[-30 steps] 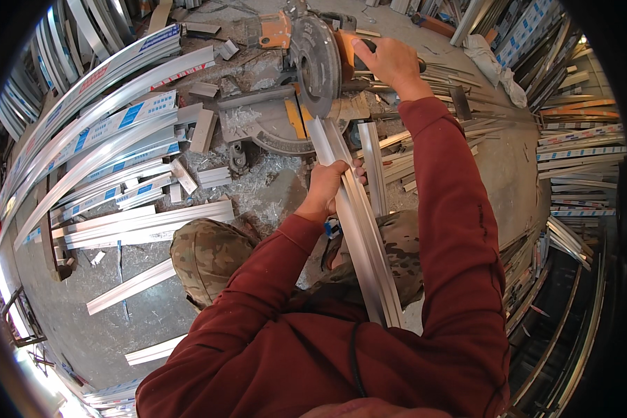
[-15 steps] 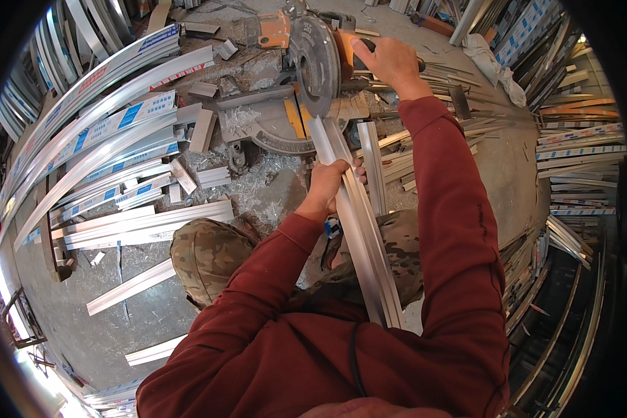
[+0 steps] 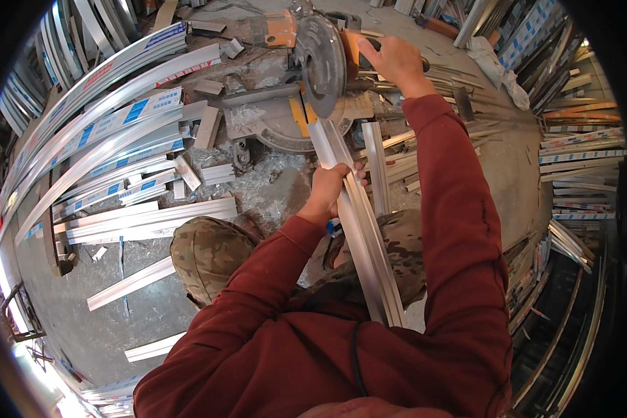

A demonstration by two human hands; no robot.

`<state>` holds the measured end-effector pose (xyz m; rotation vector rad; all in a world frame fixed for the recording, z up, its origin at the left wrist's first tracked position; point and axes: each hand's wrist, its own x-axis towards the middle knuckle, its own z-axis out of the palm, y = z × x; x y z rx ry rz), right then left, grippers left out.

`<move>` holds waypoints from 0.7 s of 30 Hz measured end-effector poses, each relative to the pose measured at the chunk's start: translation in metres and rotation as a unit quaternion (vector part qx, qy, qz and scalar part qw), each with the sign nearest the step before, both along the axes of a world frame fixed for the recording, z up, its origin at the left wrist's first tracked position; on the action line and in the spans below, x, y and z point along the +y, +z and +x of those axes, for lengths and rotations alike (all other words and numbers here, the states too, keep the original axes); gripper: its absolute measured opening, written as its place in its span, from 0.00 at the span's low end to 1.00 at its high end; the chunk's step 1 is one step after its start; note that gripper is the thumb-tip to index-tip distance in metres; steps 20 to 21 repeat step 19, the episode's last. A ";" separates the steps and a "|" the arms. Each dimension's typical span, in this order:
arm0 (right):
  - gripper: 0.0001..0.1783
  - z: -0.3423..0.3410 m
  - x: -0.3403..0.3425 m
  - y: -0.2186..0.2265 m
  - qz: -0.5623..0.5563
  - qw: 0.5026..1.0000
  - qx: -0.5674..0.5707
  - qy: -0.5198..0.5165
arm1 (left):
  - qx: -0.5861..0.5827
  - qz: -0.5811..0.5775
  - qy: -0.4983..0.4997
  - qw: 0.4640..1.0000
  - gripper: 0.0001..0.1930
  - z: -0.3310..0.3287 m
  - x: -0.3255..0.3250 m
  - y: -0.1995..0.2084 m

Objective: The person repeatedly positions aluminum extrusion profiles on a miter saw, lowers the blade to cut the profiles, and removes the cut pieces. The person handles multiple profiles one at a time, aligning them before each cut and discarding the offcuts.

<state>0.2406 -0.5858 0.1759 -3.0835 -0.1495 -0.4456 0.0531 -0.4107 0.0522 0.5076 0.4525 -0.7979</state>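
My left hand [image 3: 327, 191] is closed around a long silver aluminum profile [image 3: 361, 233] that runs from my lap up to the saw. The profile's far end lies at the yellow slot plate [image 3: 301, 115] of a miter saw, right under its round blade [image 3: 322, 66]. My right hand [image 3: 398, 61] grips the saw handle [image 3: 369, 50], whose orange arm shows beside the blade. Whether the blade touches the metal or is spinning I cannot tell. A second, shorter profile [image 3: 376, 167] stands just right of the held one.
Long profiles with blue-and-white film [image 3: 111, 132] are stacked at the left. Short offcuts [image 3: 207, 128] and metal shavings lie round the saw base [image 3: 261, 122]. More strips [image 3: 460, 132] spread across the floor at the right, and racks of profiles [image 3: 582, 157] line the far right.
The view has shifted slightly. Both hands keep their holds on the profile and the saw handle, and the blade stays above the profile's end with little visible movement.
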 end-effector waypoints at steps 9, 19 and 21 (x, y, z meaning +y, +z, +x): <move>0.40 -0.007 0.003 0.002 0.020 1.000 -0.004 0.020 | -0.030 -0.002 0.012 0.999 0.11 0.001 0.005 -0.003; 0.41 -0.011 0.007 0.004 0.009 1.000 0.018 -0.005 | -0.027 -0.002 0.006 1.000 0.11 0.002 0.006 0.000; 0.41 -0.011 0.007 0.004 0.009 1.000 0.018 -0.005 | -0.027 -0.002 0.006 1.000 0.11 0.002 0.006 0.000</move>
